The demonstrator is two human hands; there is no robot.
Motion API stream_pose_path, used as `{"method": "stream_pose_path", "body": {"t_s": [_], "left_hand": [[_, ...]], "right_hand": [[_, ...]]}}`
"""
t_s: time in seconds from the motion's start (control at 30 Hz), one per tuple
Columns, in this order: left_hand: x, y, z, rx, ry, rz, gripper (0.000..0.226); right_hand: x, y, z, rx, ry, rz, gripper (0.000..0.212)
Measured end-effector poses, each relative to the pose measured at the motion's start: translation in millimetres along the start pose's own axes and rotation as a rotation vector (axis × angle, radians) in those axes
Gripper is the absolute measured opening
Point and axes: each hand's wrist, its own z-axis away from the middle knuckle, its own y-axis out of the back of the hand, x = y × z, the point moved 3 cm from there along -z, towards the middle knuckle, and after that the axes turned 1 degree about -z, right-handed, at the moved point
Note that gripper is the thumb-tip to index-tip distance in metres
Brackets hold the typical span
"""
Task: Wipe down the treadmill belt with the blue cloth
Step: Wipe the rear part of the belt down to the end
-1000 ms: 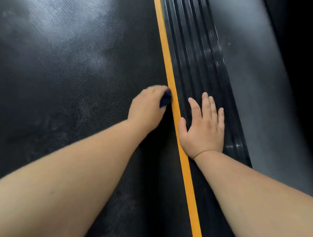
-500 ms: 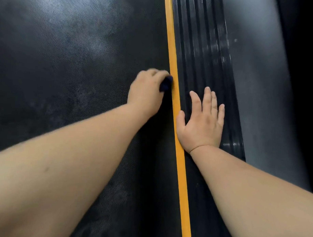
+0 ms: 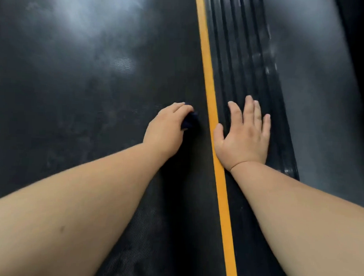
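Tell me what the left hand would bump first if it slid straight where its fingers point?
Probably the yellow stripe. The left hand, gripping the blue cloth, points forward and rightward, with only bare belt between. Whether the stripe stands raised, I cannot tell.

The one camera rides on my head and looks forward and steeply down, close above the treadmill belt (image 3: pixel 75 92). It faces along the machine's length: the yellow stripe (image 3: pixel 209 93) runs from the near edge, right of centre, up to the far edge. Both my forearms come in from the near corners, and my left hand (image 3: pixel 167 129) and right hand (image 3: pixel 245 138) sit about mid-frame. The wide lens takes in the ribbed side rail (image 3: pixel 241 57) at right.
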Motion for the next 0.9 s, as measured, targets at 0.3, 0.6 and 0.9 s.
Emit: {"method": "stream_pose_path", "body": {"t_s": [0.3,0.6,0.9], "left_hand": [[6,1,2,0.018,0.02,-0.022,0.051],[28,-25,53,0.023,-0.226,0.05,0.043],[7,-22,54,0.216,-0.19,-0.119,0.062]], "right_hand": [[2,-1,-1,0.006,0.023,-0.034,0.059],[1,-4,-2,0.082,0.024,-0.016,0.057],[1,-6,-5,0.216,0.08,-0.056,0.048]]}}
